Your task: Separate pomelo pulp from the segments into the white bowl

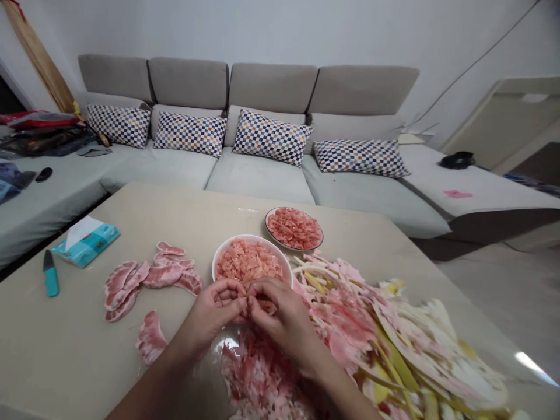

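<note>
Well, a tight pinch at the white bowl

At the far left of the table we have a knife with a teal handle, lying just beside a tissue packet. Next comes a loose group of peeled citrus segments, with one more segment lying apart, nearer us.

Our left hand and right hand meet at the bowl's near rim, overlapping it. The fingers of both hands are curled, their tips pressed together and clamped on a piece of segment, which they mostly hide. We would judge a light, close pinch best here: it keeps the pink sacs whole and lets them drop straight into the bowl, with the skin held clear.

The bowl is heaped with broken pink pulp. Behind it, a shallow plate with a dark rim holds a flatter layer of pulp. Under our wrists, a pile of pale pink skins lies directly on the table. Further right, a much larger heap of skins and yellow-white rind spreads towards the table's edge.
</note>
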`<act>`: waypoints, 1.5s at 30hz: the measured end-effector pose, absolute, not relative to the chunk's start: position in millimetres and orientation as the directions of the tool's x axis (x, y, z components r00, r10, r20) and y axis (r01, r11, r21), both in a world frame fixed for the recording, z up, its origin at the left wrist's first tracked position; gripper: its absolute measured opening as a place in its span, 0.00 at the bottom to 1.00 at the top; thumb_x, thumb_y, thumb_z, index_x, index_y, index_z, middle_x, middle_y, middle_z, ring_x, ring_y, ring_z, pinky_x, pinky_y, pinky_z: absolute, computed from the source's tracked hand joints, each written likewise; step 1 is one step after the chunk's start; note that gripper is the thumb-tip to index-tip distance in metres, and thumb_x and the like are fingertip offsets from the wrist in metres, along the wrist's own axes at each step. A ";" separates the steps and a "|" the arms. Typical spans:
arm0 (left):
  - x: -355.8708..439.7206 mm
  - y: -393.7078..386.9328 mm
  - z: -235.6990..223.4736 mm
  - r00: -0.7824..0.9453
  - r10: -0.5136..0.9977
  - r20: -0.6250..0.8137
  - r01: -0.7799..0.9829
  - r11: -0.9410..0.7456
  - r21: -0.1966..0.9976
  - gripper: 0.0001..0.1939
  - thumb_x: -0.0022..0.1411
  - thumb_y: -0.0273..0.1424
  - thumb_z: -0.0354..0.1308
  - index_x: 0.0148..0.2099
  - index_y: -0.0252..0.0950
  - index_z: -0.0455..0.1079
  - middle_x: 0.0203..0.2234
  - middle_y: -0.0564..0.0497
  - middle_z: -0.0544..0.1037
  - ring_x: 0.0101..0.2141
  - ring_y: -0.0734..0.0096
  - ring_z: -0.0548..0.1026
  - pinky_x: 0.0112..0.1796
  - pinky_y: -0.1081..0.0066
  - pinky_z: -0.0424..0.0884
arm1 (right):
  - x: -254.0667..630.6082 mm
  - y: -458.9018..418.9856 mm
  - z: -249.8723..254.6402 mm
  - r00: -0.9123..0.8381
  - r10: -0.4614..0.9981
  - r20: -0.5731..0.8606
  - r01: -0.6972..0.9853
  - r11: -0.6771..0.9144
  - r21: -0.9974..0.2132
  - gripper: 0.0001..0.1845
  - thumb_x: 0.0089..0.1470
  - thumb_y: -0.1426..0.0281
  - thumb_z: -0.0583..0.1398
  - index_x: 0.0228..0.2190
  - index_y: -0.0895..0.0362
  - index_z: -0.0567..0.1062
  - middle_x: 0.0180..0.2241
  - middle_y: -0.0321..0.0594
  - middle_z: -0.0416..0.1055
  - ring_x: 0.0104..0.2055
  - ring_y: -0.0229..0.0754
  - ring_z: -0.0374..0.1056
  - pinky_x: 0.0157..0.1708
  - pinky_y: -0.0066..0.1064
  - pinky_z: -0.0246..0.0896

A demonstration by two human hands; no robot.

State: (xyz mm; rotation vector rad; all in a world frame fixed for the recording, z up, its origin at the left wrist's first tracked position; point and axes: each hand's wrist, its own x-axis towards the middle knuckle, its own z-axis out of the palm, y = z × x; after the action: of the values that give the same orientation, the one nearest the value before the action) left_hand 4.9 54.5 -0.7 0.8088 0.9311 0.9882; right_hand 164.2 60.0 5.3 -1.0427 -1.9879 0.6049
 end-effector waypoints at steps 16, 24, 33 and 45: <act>-1.0 55.7 -11.7 0.305 0.919 -0.252 -0.256 0.333 0.907 0.14 0.52 0.37 0.67 0.36 0.32 0.74 0.28 0.51 0.75 0.30 0.72 0.74 0.36 0.68 0.75 | 167.9 63.4 -3.7 -0.446 0.674 0.589 0.628 0.704 -0.331 0.06 0.59 0.76 0.54 0.34 0.59 0.71 0.32 0.45 0.72 0.35 0.45 0.68 0.34 0.36 0.68; 1.3 55.3 -11.3 0.345 0.903 -0.256 -0.228 0.345 0.911 0.15 0.54 0.39 0.65 0.36 0.32 0.74 0.28 0.50 0.75 0.30 0.71 0.74 0.37 0.66 0.75 | 169.8 63.2 -2.1 -0.465 0.668 0.581 0.608 0.718 -0.340 0.07 0.60 0.76 0.54 0.34 0.58 0.72 0.31 0.45 0.72 0.34 0.45 0.68 0.34 0.35 0.67; 0.9 54.2 -7.9 0.376 0.904 -0.204 -0.158 0.280 0.947 0.12 0.57 0.38 0.62 0.33 0.33 0.72 0.24 0.53 0.72 0.27 0.72 0.72 0.33 0.71 0.71 | 175.9 62.3 4.2 -0.477 0.723 0.501 0.573 0.687 -0.446 0.05 0.58 0.76 0.55 0.32 0.57 0.71 0.29 0.42 0.70 0.32 0.43 0.67 0.32 0.33 0.65; -5.1 56.5 0.5 0.208 0.977 -0.049 -0.006 0.051 0.999 0.11 0.61 0.36 0.56 0.30 0.36 0.69 0.17 0.57 0.67 0.21 0.75 0.65 0.27 0.74 0.62 | 187.9 70.6 13.2 -0.252 0.687 0.681 0.721 0.603 -0.341 0.05 0.56 0.77 0.55 0.32 0.56 0.70 0.31 0.44 0.72 0.34 0.46 0.69 0.35 0.37 0.65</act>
State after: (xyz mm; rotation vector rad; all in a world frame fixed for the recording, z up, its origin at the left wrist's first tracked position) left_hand -5.1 56.5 0.5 1.2561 1.0690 1.0233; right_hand 187.9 70.6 13.2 -1.1156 -1.9835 -0.0505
